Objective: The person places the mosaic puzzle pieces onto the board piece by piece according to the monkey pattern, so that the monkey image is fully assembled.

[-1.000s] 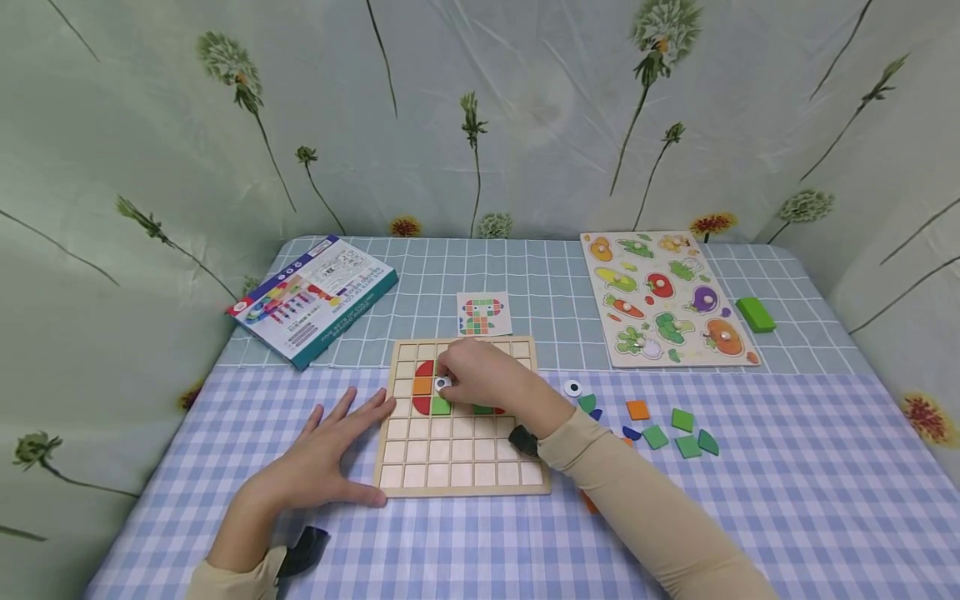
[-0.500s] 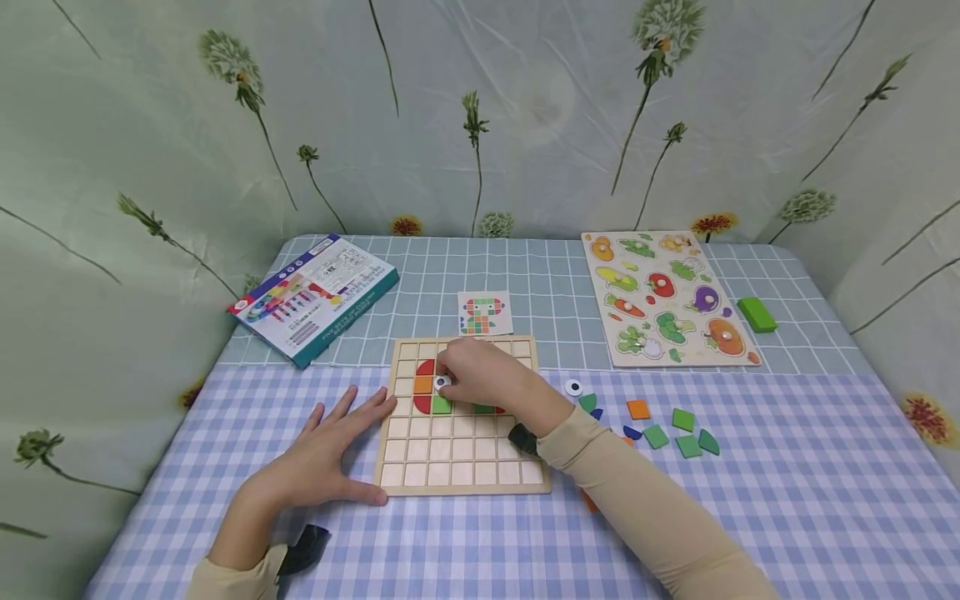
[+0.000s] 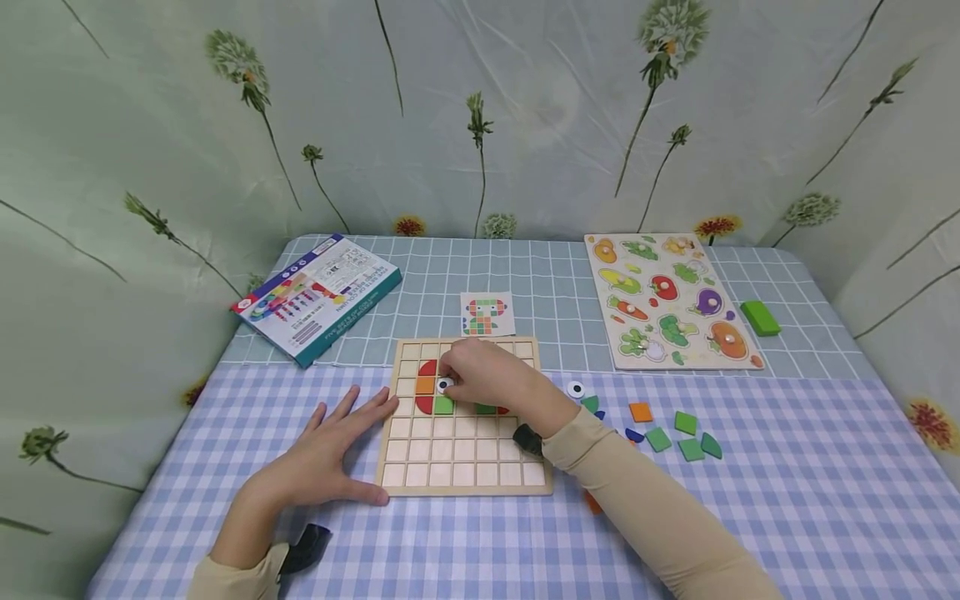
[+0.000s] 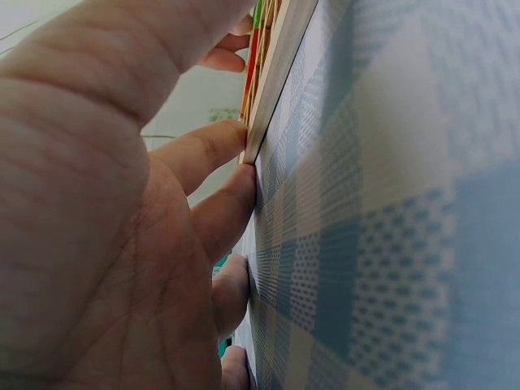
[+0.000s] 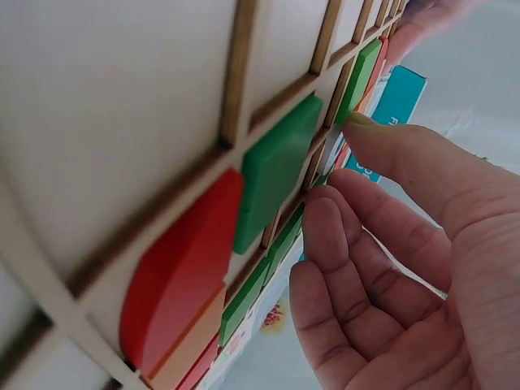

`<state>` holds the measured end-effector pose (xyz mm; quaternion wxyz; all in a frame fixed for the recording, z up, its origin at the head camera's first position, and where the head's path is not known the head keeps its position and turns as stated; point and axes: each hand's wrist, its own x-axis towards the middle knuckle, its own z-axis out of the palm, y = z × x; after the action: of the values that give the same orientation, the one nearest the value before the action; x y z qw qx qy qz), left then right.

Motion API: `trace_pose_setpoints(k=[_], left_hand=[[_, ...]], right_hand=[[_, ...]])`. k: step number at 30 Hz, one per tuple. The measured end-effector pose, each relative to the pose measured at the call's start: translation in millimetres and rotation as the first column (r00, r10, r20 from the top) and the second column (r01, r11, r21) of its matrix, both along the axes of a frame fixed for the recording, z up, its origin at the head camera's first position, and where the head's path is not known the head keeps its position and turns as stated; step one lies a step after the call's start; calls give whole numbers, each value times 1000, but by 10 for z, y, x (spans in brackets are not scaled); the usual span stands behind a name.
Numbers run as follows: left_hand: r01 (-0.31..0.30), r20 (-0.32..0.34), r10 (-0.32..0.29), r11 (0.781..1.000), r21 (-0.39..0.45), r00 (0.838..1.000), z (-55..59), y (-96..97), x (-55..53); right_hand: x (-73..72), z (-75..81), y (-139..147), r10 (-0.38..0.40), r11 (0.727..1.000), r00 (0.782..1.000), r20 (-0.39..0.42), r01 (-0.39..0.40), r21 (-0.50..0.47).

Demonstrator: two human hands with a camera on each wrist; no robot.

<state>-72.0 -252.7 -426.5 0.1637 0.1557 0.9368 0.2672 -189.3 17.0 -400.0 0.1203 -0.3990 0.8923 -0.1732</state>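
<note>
Thumb and fingertips of my right hand (image 3: 487,375) pinch a round white eye tile (image 3: 444,386) with a black dot, low over the wooden grid board (image 3: 463,491). The same fingers crowd the tile in the right wrist view, hiding most of it. Beside it in the grid lie an orange square (image 3: 425,385), red quarter-round tiles (image 3: 424,405) and a green square (image 3: 443,406). Another green square (image 3: 486,409) shows under the right wrist. My left hand (image 3: 322,462) is spread on the cloth, its thumb and index fingertip against the board's left edge.
A picture card (image 3: 487,314) lies behind the board. Loose tiles, including an orange square (image 3: 641,412) and a second eye tile (image 3: 575,389), are scattered to the right. Farther back are a boxed game (image 3: 318,296), a vegetable puzzle (image 3: 667,304) and a green block (image 3: 761,318).
</note>
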Motion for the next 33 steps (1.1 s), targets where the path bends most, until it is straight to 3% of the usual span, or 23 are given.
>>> trace_pose_setpoints(k=[22, 28, 33], left_hand=[[-4, 14, 4, 1000, -16, 1000, 31, 20, -3], [-7, 13, 7, 1000, -14, 1000, 42, 28, -6], [-8, -3, 7, 1000, -26, 1000, 51, 36, -14]], right_hand=[[11, -4, 36, 2, 1000, 1000, -30, -2, 15], [5, 100, 310, -18, 999, 1000, 11, 18, -44], [34, 189, 749, -111, 991, 992, 61, 115, -69]])
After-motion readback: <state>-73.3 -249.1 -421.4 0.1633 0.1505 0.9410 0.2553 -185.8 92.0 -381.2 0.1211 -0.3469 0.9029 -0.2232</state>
